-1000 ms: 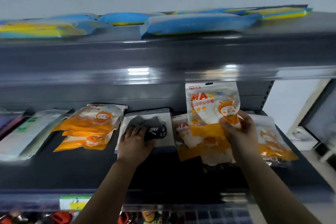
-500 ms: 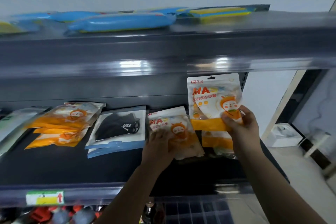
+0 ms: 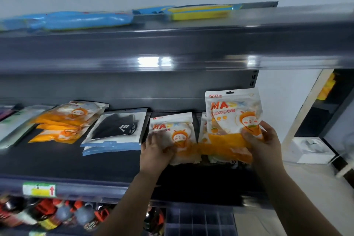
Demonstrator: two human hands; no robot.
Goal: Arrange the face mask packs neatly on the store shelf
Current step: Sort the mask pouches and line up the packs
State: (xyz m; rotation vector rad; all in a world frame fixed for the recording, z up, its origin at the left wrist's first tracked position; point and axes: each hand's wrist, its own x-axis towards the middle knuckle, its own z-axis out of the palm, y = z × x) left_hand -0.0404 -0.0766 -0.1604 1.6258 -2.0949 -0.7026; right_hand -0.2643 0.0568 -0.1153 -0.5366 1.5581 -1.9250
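Step in hand: squaring the orange packs. Right hand pinches an upright pack at 3 o'clock on the shelf; left hand, fingers spread, presses a flat pack. Next: lay the upright pack beside it, edges aligned

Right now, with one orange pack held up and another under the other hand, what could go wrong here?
The right hand pinches the raised orange pack only at its lower edge, so the glossy pack might slip or flop over. Setting it down could nudge the packs beneath it, which lie near the shelf's front. The left hand resting on the flat orange pack might slide it into the black mask pack alongside.
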